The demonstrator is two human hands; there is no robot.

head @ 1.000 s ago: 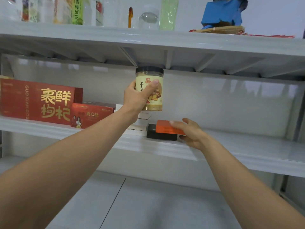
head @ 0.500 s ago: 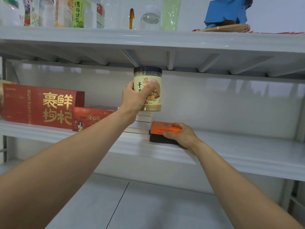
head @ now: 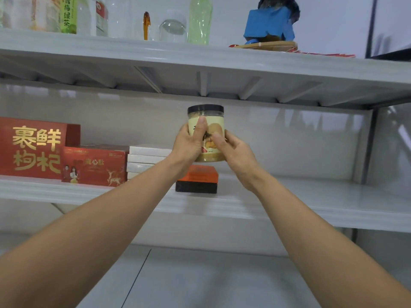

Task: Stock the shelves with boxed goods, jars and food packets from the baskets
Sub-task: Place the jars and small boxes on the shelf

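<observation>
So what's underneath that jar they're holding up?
An orange-topped black box on the middle shelf sits below the jar, gripped by left hand and right hand. The left wrist hides the box's left end.

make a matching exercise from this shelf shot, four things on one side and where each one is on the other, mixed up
Things
1. jar
2. orange box
3. white boxes
4. blue block

Places
a. on the top shelf, right side
b. held in the left hand and right hand
c. on the middle shelf, below the jar
d. stacked beside the small red box

Pairs: 1-b, 2-c, 3-d, 4-a
</observation>
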